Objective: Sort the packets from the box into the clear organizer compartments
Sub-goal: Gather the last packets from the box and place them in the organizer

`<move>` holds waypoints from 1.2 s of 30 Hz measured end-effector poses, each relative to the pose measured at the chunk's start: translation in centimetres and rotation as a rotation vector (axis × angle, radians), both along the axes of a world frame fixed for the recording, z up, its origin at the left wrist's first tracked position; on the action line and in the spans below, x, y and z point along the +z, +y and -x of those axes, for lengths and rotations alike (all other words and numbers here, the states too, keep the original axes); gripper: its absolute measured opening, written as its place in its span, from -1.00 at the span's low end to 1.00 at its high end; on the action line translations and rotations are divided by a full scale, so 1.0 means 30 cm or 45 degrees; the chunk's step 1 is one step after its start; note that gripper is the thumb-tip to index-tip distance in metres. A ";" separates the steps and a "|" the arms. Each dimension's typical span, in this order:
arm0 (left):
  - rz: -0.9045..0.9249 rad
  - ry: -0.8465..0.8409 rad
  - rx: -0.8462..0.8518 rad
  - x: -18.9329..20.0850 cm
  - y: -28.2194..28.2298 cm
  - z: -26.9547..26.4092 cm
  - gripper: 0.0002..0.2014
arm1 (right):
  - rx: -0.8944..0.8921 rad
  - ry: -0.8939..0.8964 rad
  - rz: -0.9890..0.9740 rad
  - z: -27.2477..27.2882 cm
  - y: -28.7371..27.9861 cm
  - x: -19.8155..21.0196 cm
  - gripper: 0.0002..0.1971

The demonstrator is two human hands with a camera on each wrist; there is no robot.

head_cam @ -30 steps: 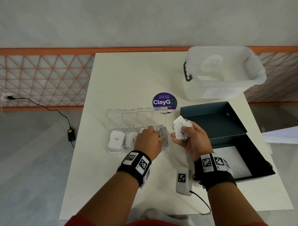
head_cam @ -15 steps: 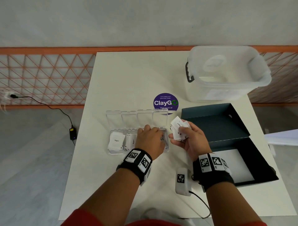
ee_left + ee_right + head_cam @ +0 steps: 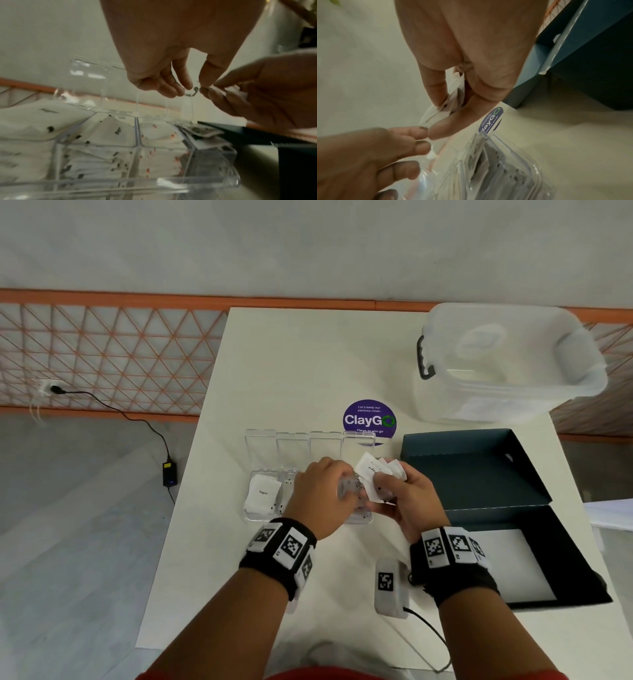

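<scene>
The clear organizer (image 3: 253,517) lies mid-table with its lids (image 3: 291,443) standing up; white packets fill its compartments (image 3: 118,135), a Sugar packet (image 3: 262,496) in the leftmost. My right hand (image 3: 383,487) grips a bundle of white packets (image 3: 371,470) just right of the organizer. My left hand (image 3: 352,491) hovers over the right compartments, and its fingertips (image 3: 418,132) pinch the edge of one packet (image 3: 426,119) in that bundle. The dark box (image 3: 479,474) sits open to the right, showing only a white insert (image 3: 513,570).
A translucent lidded tub (image 3: 507,364) stands at the back right. A purple ClayGo sticker (image 3: 369,419) lies behind the organizer. A white tagged device (image 3: 390,587) with a cable sits near the front edge. The table's left edge runs close to the organizer.
My left hand left the Stevia packet in the rightmost compartment and moved right to the bundle. My right hand came left and down to meet it.
</scene>
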State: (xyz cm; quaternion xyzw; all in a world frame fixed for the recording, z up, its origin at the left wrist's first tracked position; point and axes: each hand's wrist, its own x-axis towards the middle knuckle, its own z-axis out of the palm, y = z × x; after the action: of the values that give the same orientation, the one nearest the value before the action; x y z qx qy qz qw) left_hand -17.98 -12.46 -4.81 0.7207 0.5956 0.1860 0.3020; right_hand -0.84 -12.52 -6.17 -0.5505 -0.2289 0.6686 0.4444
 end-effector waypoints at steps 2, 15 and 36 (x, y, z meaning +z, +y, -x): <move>0.075 -0.275 0.148 0.027 -0.004 0.030 -0.81 | 0.034 0.004 -0.012 0.019 -0.002 0.001 -0.75; 0.098 -0.591 0.529 0.076 0.027 0.215 -0.85 | 0.432 -0.056 -0.052 0.185 -0.019 0.032 -0.79; -0.123 0.526 0.082 -0.094 -0.011 0.277 -0.83 | 0.392 0.077 0.066 0.167 0.001 0.033 -0.63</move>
State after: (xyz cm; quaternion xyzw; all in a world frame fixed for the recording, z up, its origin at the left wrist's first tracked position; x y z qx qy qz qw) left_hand -26.27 -12.79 -7.63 0.7379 0.6579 0.0722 0.1324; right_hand -5.85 -12.50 -5.18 -0.4998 -0.2800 0.7507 0.3290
